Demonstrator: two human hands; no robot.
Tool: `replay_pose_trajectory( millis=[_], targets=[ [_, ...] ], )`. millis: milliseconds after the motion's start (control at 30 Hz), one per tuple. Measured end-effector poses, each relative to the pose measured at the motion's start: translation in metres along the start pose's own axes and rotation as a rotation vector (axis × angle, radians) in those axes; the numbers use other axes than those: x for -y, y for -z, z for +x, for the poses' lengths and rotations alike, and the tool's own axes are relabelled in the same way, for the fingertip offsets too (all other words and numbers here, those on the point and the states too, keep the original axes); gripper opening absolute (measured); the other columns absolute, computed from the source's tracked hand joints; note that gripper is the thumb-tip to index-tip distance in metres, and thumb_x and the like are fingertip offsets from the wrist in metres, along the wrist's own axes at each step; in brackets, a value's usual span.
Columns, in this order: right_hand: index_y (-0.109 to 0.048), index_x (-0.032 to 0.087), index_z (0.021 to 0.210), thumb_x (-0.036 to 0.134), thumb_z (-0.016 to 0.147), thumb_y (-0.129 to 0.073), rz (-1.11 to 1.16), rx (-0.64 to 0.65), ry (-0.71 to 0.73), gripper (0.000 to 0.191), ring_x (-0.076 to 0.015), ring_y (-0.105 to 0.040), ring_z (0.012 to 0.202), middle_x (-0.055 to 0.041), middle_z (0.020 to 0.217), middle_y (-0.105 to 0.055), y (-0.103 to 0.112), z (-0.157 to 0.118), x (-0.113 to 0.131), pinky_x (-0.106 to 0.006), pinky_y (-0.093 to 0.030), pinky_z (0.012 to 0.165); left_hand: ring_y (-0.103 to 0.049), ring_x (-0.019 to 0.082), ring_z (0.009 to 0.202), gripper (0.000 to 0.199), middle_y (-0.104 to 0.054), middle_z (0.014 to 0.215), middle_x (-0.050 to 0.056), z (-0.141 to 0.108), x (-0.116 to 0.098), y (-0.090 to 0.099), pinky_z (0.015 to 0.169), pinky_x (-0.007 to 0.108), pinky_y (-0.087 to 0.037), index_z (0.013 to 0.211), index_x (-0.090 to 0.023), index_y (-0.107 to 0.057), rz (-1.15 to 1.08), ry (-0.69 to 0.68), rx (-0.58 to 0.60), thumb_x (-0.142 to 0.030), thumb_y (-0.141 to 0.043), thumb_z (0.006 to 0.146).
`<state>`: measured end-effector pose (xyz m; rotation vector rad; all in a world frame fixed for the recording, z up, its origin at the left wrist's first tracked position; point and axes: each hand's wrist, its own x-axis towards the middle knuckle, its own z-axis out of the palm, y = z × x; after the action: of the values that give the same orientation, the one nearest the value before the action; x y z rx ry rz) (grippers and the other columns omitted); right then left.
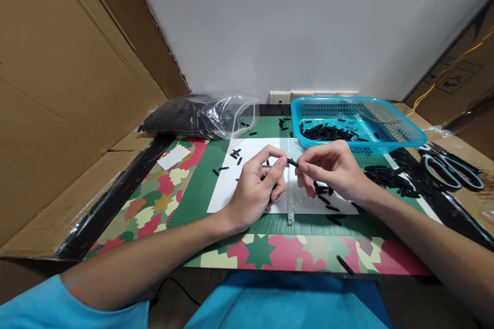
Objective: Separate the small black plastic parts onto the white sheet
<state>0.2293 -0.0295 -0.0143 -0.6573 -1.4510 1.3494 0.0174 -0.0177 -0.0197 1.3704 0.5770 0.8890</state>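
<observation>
My left hand [262, 182] and my right hand [334, 169] meet over a white paper sheet [224, 193]. A small black stick-shaped piece [293, 162] spans the gap between them, one end pinched in each hand's thumb and fingertips. The other fingers of my left hand are curled in; something dark shows below them, but I cannot make out what. Under the hands a strip wrapped in clear plastic [290, 205] runs lengthwise. Loose black pieces [235, 153] lie on the sheet to the left, and more black pieces [324, 199] lie by my right hand.
A blue plastic basket [419, 136] with many black pieces stands at the back right. Beside it are a black pile [391, 180] and scissors [450, 169]. A zip bag of dark contents [189, 118] lies back left. Cardboard walls [77, 87] flank the patterned mat [278, 254].
</observation>
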Motion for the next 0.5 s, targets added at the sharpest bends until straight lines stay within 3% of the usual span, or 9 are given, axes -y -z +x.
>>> replay_pose_trajectory(
  millis=[500],
  targets=[
    [-0.083, 0.013, 0.075, 0.038, 0.091, -0.088, 0.054, 0.021, -0.055, 0.030, -0.0154, -0.068, 0.040, -0.0068, 0.064, -0.077, -0.0001, -0.0001, 0.0029, -0.023, -0.056, 0.038, -0.033, 0.006, 0.035, 0.029, -0.047, 0.051, -0.013, 0.0016, -0.0044, -0.0027, 0.036, 0.012, -0.031, 0.105, -0.027, -0.052, -0.040, 0.076, 0.035, -0.055, -0.061, 0.107]
  ],
)
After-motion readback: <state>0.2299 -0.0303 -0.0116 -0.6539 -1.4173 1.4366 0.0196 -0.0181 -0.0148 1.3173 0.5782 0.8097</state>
